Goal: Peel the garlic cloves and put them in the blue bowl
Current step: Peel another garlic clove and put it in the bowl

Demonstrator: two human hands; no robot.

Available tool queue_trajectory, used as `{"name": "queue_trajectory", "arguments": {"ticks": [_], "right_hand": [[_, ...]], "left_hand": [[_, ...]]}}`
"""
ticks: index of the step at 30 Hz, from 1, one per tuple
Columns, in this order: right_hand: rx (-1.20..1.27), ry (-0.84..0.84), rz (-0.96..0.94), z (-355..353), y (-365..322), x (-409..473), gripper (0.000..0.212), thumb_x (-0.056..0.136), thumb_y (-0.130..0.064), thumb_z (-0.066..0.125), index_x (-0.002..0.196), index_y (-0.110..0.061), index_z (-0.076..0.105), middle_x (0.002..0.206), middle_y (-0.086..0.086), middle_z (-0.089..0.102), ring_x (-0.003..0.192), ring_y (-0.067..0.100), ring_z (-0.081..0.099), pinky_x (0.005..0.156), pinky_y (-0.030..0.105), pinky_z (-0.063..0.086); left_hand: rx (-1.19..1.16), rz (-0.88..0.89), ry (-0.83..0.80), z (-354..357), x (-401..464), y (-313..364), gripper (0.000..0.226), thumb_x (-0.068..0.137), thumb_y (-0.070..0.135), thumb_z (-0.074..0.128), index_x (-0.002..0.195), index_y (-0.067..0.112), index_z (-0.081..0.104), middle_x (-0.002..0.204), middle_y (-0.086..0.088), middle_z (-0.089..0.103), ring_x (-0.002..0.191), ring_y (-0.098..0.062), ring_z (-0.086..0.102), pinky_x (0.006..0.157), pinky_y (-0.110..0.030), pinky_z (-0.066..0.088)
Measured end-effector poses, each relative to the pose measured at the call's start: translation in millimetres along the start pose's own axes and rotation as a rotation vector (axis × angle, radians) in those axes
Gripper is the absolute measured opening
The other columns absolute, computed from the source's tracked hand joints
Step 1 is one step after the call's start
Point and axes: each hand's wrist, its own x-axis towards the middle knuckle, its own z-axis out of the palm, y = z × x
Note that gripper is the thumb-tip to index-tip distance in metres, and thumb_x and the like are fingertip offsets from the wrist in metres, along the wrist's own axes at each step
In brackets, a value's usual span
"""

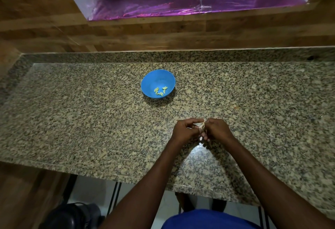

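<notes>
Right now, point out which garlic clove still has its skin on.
The garlic clove pinched between the left hand and right hand; the peeled cloves lie bare in the blue bowl.

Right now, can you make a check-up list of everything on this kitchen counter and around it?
Surface: speckled granite counter, glare patch near the hands.
Job's things: blue bowl holding a few peeled cloves; garlic piece between both hands, skin partly loose.
Clutter: nothing seen.
Hands: left hand and right hand both pinch the garlic piece above the counter.
Cables: nothing seen.
Surroundings: wooden wall, purple foil sill, dark object on the floor.
</notes>
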Motion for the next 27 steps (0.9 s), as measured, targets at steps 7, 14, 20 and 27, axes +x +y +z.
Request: {"name": "queue_trajectory", "arguments": {"ticks": [7, 14, 20, 27], "right_hand": [[0.131, 0.047, 0.082, -5, 7, 1, 0.017, 0.087, -0.001, 0.061, 0.075, 0.007, 0.071, 0.06, 0.022, 0.061, 0.059, 0.035, 0.06, 0.062, 0.056, 0.056], [0.099, 0.112, 0.094, -3, 10, 3, 0.025, 0.087, -0.007, 0.071, 0.07, 0.01, 0.071, 0.069, 0.033, 0.066, 0.056, 0.032, 0.062, 0.064, 0.059, 0.057], [-0.01, 0.169, 0.07, 7, 10, 7, 0.026, 0.09, -0.006, 0.068, 0.066, 0.001, 0.073, 0.061, 0.022, 0.069, 0.043, 0.025, 0.061, 0.045, 0.035, 0.056], [-0.11, 0.05, -0.03, 25, 1, 16, 0.027, 0.091, -0.002, 0.063, 0.069, -0.013, 0.074, 0.064, 0.019, 0.071, 0.051, 0.029, 0.068, 0.055, 0.043, 0.062]], "left_hand": [[-0.045, -0.062, 0.067, 1, 2, -8, 0.029, 0.08, -0.002, 0.071, 0.101, 0.016, 0.079, 0.072, -0.01, 0.071, 0.067, -0.029, 0.067, 0.075, -0.06, 0.059], [-0.028, -0.079, 0.121, 2, 0, -6, 0.016, 0.077, -0.004, 0.072, 0.089, 0.007, 0.077, 0.068, -0.016, 0.069, 0.058, -0.025, 0.065, 0.065, -0.044, 0.06], [0.072, -0.059, 0.279, -7, 3, -7, 0.006, 0.074, 0.015, 0.074, 0.077, 0.019, 0.077, 0.069, -0.003, 0.074, 0.062, -0.016, 0.069, 0.065, -0.034, 0.059], [0.181, -0.028, 0.347, -24, 6, -9, 0.004, 0.081, 0.016, 0.075, 0.08, 0.017, 0.079, 0.073, 0.002, 0.076, 0.067, -0.01, 0.071, 0.067, -0.025, 0.057]]}}
